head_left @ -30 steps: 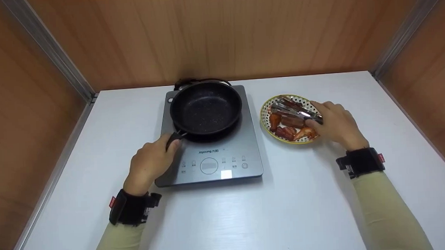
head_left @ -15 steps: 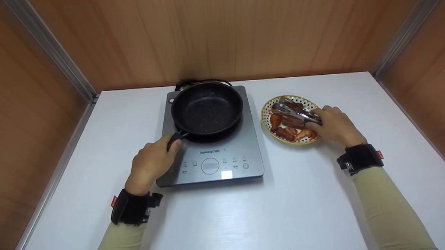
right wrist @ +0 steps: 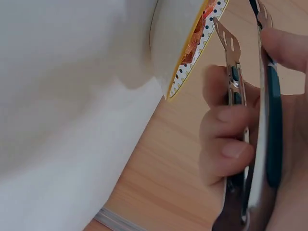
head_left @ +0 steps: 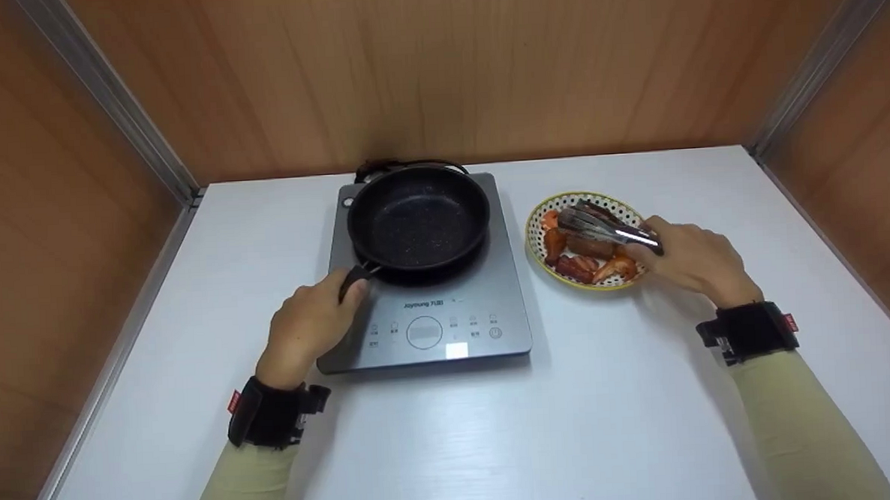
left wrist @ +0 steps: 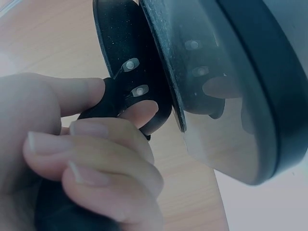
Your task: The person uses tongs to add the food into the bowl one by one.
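Observation:
My left hand grips the black handle of a dark frying pan. The pan sits on a grey induction cooktop, and its riveted handle joint shows in the left wrist view. With curled fingers my right hand holds metal tongs, their tips above a dotted, yellow-rimmed dish. Several reddish-brown meat pieces lie in the dish. A darker strip lies beside the tong tips. In the right wrist view the tongs' two arms stand apart, with their tips near the top edge.
A black cable runs behind the pan at the back of the white table. Wooden panels enclose the back and both sides, with metal strips at the corners. The dish stands right of the cooktop.
My right hand and the tongs have shifted slightly to the right over the dish, and the tongs lie at a changed angle. My left hand keeps its grip on the pan handle.

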`<state>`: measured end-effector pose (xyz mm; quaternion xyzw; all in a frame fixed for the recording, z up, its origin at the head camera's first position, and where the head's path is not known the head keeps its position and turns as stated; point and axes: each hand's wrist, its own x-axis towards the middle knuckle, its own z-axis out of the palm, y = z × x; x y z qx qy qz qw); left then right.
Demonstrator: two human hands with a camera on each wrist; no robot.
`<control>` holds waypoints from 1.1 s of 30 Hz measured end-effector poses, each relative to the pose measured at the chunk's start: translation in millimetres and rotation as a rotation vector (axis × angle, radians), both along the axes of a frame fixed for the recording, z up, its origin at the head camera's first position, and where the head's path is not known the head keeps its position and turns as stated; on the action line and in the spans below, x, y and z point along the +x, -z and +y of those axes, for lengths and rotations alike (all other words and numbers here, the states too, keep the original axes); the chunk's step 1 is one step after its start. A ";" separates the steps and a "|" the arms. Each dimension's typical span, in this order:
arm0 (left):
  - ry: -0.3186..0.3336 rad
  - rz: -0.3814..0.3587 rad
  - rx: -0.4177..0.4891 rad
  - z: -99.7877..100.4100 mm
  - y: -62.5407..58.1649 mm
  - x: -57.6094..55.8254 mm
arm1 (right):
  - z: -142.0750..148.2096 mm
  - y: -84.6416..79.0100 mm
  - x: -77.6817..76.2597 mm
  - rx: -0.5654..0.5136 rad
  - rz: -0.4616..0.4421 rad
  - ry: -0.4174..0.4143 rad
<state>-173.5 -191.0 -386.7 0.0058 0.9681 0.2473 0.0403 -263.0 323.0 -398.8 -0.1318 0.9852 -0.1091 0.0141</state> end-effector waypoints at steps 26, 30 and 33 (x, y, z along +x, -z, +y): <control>-0.004 0.007 0.002 1.4 -1.4 0.3 | 24.8 -12.3 7.5 0.120 0.010 -0.060; 0.002 0.002 0.000 1.8 -3.4 0.6 | 23.8 -12.7 6.8 0.132 0.035 -0.068; 0.003 -0.004 0.000 1.4 -3.6 0.6 | 23.4 -13.7 5.0 0.143 0.044 -0.078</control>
